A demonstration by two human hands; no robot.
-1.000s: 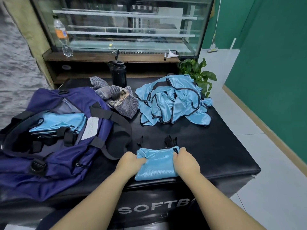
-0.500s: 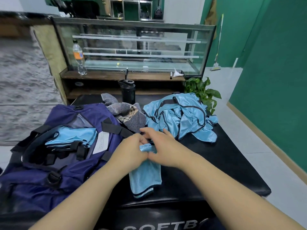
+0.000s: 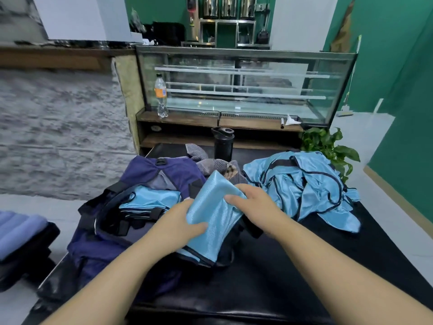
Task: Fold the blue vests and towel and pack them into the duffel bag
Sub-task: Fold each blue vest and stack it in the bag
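Note:
A folded light-blue vest point(image 3: 212, 216) is lifted off the black table point(image 3: 269, 277), tilted, over the right edge of the open navy duffel bag point(image 3: 145, 170). My left hand point(image 3: 180, 225) grips its left side with the thumb on top. My right hand point(image 3: 255, 205) grips its upper right edge. Another folded blue vest point(image 3: 150, 199) lies inside the bag. A heap of unfolded blue vests point(image 3: 302, 186) sits at the table's right. The grey plaid towel point(image 3: 218, 166) lies crumpled behind the bag.
A black bottle point(image 3: 223, 143) stands at the table's far edge. Behind it is a glass display case point(image 3: 234, 83) with a plastic bottle point(image 3: 161, 96) on its shelf. A green plant point(image 3: 328, 146) stands at the back right. Blue folded cloth point(image 3: 18, 231) lies at the far left.
The folded vest went from lying flat at the table's front edge to being picked up by both hands and carried left, up to the bag's opening. The view tilted upward.

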